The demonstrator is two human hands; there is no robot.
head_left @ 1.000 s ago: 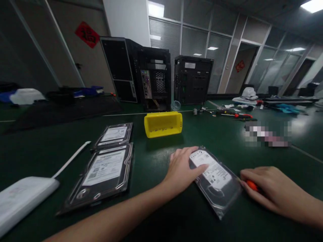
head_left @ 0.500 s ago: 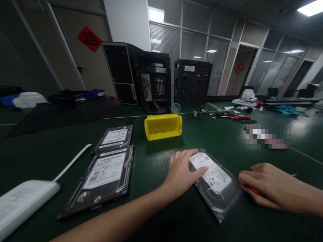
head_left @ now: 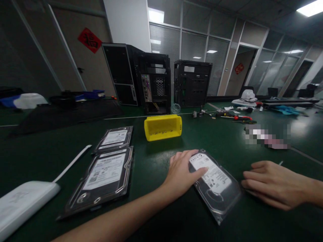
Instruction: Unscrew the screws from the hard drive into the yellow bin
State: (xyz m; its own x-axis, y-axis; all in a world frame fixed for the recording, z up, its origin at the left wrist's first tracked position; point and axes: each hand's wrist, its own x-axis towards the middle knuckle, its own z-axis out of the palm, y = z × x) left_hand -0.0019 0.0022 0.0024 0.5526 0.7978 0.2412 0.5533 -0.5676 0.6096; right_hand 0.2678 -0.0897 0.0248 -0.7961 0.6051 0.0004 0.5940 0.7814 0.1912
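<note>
Hard drive (head_left: 221, 198) clasped by left hand (head_left: 180, 169)

Dim overall; a white rectangular ceiling panel (head_left: 311, 8) glows at upper right. Glare whitens the glossy dark-green surface (head_left: 301, 126) at right. Faint glints edge the flat, white-labelled black hard drive (head_left: 218, 179) right of centre. Wide-angle distortion tilts the margins.

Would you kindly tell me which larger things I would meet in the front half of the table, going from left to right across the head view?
White device → front-left hard drive → yellow bin → right-side hard drive, held by the left hand → right hand.
</note>
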